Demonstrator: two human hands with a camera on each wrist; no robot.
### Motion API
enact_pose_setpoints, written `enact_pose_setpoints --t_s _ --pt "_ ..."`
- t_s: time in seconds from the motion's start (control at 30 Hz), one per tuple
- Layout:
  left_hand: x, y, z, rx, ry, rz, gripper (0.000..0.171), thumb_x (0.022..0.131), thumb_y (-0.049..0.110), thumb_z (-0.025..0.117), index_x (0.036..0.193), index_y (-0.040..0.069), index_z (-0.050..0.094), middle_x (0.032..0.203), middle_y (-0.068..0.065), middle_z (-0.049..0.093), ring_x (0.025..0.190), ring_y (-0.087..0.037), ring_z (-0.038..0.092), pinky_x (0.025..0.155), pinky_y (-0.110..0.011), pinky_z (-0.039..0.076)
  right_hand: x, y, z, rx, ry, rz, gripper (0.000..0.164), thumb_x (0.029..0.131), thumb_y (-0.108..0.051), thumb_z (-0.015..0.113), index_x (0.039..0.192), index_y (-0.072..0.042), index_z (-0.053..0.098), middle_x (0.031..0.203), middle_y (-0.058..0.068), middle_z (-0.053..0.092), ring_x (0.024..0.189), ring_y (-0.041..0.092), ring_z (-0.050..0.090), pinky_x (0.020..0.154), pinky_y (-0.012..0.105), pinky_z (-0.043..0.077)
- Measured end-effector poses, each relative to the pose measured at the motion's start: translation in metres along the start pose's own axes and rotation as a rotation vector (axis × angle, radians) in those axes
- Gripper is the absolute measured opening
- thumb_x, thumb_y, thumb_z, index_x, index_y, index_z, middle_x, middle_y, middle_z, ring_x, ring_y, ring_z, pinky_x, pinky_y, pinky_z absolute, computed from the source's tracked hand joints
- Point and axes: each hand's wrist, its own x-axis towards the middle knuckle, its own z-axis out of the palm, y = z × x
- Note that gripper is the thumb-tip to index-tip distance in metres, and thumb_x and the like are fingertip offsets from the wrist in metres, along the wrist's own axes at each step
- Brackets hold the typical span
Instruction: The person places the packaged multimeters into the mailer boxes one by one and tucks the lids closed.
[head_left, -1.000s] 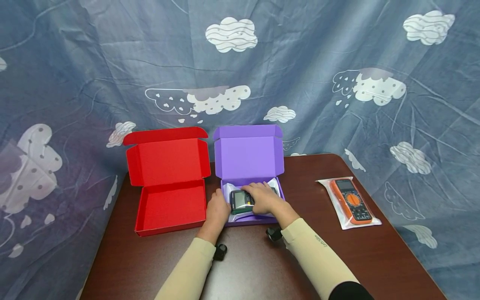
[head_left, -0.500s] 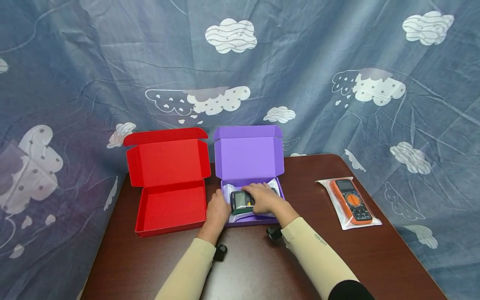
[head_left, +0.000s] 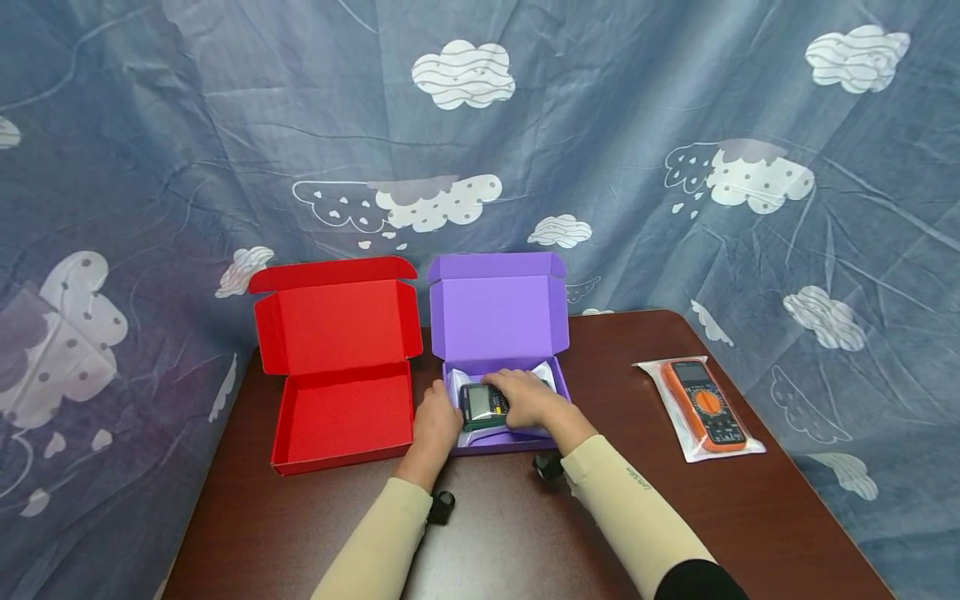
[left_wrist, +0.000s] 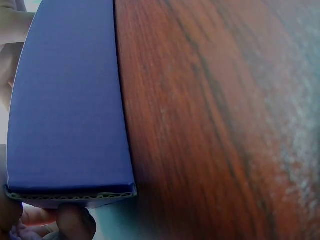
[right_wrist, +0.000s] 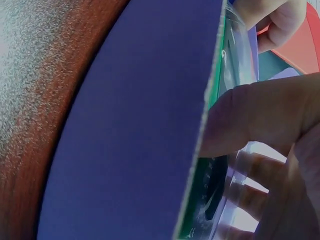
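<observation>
An open purple box (head_left: 498, 317) stands on the table with its lid raised. Inside lies a dark green multimeter (head_left: 478, 403) in a clear plastic bag, its grey screen toward the left. My right hand (head_left: 531, 402) grips the meter from above and covers much of its right part. The right wrist view shows the thumb (right_wrist: 250, 117) inside the front wall, against the bagged meter, and the other fingers across it. My left hand (head_left: 437, 423) holds the left side wall of the box. Its fingertips (left_wrist: 75, 222) curl at the box's corner in the left wrist view.
Just left of the purple box stands an open red box (head_left: 345, 417) with bare inside. An orange multimeter (head_left: 707, 403) in a clear bag lies at the table's right side. A blue cloud-print curtain (head_left: 615, 125) hangs behind the brown table (head_left: 517, 525).
</observation>
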Motion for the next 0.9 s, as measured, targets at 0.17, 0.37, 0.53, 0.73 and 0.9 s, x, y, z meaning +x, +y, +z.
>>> enact_pose_setpoints --t_s 0.17,0.37,0.53,0.73,0.9 --pt "0.001 -0.001 0.002 -0.002 -0.006 -0.002 0.042 0.087 0.007 0.075 0.12 -0.006 0.052 0.101 -0.022 0.059 0.086 -0.039 0.067 0.08 -0.05 0.057 0.001 0.002 0.004 0.004 -0.002 0.009 0.078 0.065 0.001 0.078 0.14 -0.011 0.059 0.127 0.008 0.064 0.113 0.027 0.06 0.1 0.048 0.046" --pt "0.001 -0.002 0.003 0.006 0.009 0.001 0.042 0.087 0.007 0.076 0.118 -0.005 0.052 0.101 -0.022 0.059 0.087 -0.04 0.068 0.079 -0.051 0.057 0.0 0.003 0.005 0.007 0.007 0.007 0.078 0.066 0.001 0.076 0.14 -0.012 0.058 0.128 0.007 0.064 0.114 0.028 0.059 0.1 0.047 0.045" --pt "0.001 -0.001 0.003 0.008 -0.001 -0.006 0.043 0.086 0.007 0.077 0.119 -0.006 0.052 0.101 -0.022 0.059 0.087 -0.04 0.067 0.081 -0.051 0.057 0.0 0.004 0.007 0.013 0.011 0.004 0.078 0.064 0.002 0.078 0.139 -0.011 0.059 0.125 0.007 0.065 0.111 0.027 0.06 0.098 0.046 0.046" --pt "0.0 -0.001 0.002 0.004 0.007 0.0 0.042 0.086 0.005 0.076 0.118 -0.006 0.052 0.101 -0.023 0.059 0.086 -0.04 0.067 0.08 -0.051 0.057 0.0 0.008 0.011 0.021 0.021 0.006 0.079 0.062 0.003 0.079 0.137 -0.012 0.06 0.121 0.006 0.066 0.106 0.025 0.06 0.096 0.046 0.047" --pt "0.0 0.0 0.002 0.007 0.005 -0.004 0.042 0.086 0.006 0.075 0.119 -0.006 0.052 0.102 -0.023 0.059 0.087 -0.041 0.068 0.081 -0.051 0.057 0.0 0.008 0.013 0.013 0.04 0.001 0.078 0.06 0.003 0.079 0.135 -0.012 0.061 0.118 0.005 0.066 0.103 0.024 0.061 0.094 0.045 0.047"
